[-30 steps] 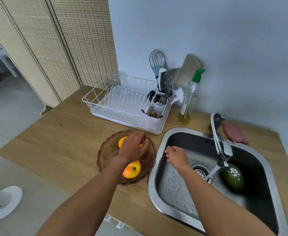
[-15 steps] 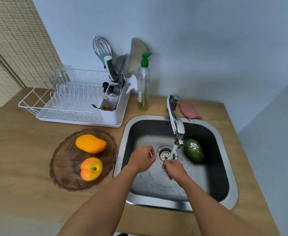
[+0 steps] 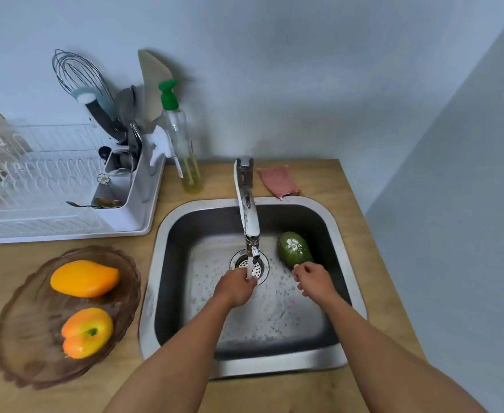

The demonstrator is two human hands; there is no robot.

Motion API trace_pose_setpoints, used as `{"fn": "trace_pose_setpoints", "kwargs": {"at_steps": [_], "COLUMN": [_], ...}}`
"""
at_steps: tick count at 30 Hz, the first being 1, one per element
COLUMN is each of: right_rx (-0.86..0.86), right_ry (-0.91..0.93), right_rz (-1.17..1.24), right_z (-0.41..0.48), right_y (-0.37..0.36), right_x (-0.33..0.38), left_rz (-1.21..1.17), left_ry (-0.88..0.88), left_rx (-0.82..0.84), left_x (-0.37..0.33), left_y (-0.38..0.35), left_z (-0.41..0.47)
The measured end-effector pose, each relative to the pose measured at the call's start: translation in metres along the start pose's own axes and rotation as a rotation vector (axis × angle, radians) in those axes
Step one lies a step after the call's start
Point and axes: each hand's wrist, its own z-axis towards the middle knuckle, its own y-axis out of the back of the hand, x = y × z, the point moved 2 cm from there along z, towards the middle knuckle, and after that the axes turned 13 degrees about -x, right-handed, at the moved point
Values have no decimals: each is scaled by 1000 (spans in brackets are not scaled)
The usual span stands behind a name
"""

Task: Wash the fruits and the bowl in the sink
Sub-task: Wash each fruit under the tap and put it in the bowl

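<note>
Rinsing stage. Left hand [image 3: 235,289] curled under tap [image 3: 247,204] stream, holding nothing visible. Right hand [image 3: 314,278] half-open, empty, just beside green fruit [image 3: 293,248] in sink [image 3: 346,248]. Next: grasp it, bring under water. Orange fruits [image 3: 83,278] waiting in bowl [image 3: 30,362].

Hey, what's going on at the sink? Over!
Left hand under tap water, empty. Right hand open, reaching green fruit. Two orange fruits still in bowl.

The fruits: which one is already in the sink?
The green fruit, beside the drain; both orange fruits sit in the brown bowl on the counter.
</note>
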Motion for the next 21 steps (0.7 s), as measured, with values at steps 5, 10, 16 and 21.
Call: {"fn": "trace_pose_setpoints", "kwargs": {"at_steps": [5,10,16,21], "right_rx": [-15,-58,-25,-11], "right_ry": [29,128,147,106], "right_rz": [-73,-177,-212,-190], "right_z": [17,31,45,63], "right_y": [3,4,-1,-10], "right_x": [-9,-9,-5,-8], "left_rz": [-65,-145,-364,-469], "left_ry": [62,129,275,363], "left_rx": [109,64,-36,-107], "left_x": [-7,-34,-52,-60], "left_y": [-39,-57,-73,-79], "left_z": [1,6,21,33]}}
